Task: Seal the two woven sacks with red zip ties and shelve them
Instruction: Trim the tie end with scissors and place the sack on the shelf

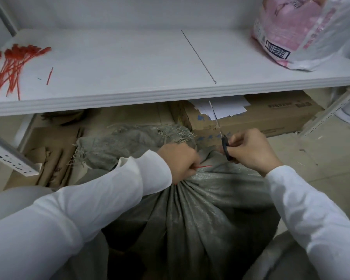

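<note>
A storeroom: white metal shelving (129, 93) over cardboard boxes (271, 116).

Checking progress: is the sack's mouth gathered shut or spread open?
Gathered shut: left hand grips the sack at its bunched neck; a red tie pokes out there.

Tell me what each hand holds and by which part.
The left hand grips the grey woven sack at its gathered neck; the right hand holds the black-handled scissors by the handles.

Grey sack (200, 209), red zip tie (204, 167)
</note>
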A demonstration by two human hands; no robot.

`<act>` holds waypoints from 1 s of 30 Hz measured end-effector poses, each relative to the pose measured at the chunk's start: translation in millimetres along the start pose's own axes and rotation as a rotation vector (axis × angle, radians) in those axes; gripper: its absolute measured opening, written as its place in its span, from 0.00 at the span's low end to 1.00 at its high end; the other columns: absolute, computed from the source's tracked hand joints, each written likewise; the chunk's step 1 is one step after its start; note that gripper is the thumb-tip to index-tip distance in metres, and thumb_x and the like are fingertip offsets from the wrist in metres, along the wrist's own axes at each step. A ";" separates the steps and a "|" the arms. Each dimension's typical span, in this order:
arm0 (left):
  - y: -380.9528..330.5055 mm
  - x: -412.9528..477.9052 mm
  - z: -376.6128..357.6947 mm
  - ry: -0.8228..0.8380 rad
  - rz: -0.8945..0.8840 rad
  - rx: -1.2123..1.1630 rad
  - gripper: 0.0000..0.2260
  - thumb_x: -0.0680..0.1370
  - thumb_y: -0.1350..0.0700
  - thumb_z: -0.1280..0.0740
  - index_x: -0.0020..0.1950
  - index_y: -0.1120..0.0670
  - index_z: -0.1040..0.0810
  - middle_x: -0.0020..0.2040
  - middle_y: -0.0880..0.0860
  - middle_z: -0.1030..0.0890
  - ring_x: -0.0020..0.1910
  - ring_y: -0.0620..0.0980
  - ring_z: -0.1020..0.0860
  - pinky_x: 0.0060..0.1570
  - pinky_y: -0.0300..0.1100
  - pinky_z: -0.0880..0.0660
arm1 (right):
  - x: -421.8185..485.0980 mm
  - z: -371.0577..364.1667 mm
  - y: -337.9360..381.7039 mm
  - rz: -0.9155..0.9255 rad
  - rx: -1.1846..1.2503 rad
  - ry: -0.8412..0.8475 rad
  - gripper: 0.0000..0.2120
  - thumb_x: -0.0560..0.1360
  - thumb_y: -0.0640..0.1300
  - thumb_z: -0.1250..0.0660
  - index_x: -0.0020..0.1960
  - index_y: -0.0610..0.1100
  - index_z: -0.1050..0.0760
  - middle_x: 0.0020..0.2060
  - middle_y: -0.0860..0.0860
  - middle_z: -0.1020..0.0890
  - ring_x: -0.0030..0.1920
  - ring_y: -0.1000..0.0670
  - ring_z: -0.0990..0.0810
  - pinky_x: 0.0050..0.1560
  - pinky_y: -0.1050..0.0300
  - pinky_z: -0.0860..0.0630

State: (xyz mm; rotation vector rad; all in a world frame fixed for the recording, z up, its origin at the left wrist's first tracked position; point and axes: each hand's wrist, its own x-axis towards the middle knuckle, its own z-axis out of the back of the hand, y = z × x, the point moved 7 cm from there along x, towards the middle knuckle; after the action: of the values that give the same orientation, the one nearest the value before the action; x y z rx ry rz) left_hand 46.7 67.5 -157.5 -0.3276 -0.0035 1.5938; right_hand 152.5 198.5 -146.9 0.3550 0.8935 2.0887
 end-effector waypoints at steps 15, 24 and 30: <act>35.8 4.0 20.9 -0.152 0.228 -0.040 0.09 0.77 0.47 0.35 0.40 0.50 0.24 0.41 0.48 0.20 0.44 0.52 0.23 0.38 0.44 0.29 | -10.0 -15.5 -19.5 -0.048 -0.733 0.413 0.15 0.62 0.52 0.20 0.37 0.43 0.21 0.35 0.45 0.20 0.37 0.46 0.22 0.34 0.57 0.27; 33.6 -0.9 26.0 -0.168 0.206 -0.070 0.08 0.76 0.48 0.34 0.38 0.48 0.27 0.41 0.48 0.21 0.44 0.51 0.23 0.40 0.43 0.29 | -17.9 -51.8 0.8 0.173 -0.838 0.457 0.14 0.64 0.50 0.25 0.43 0.43 0.23 0.38 0.47 0.22 0.40 0.45 0.24 0.35 0.55 0.27; 31.6 -0.5 28.0 -0.181 0.186 -0.093 0.08 0.76 0.49 0.33 0.38 0.48 0.25 0.38 0.45 0.24 0.42 0.50 0.25 0.38 0.42 0.31 | -24.0 -64.7 24.5 0.348 -0.829 0.386 0.13 0.69 0.51 0.30 0.42 0.47 0.32 0.43 0.48 0.24 0.44 0.42 0.25 0.38 0.56 0.33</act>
State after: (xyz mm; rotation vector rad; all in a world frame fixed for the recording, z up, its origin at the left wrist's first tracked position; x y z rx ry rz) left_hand 9.9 70.8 -137.0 -0.2600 -0.1915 1.8072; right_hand 119.5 139.1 -174.1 -0.3687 0.0984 2.6860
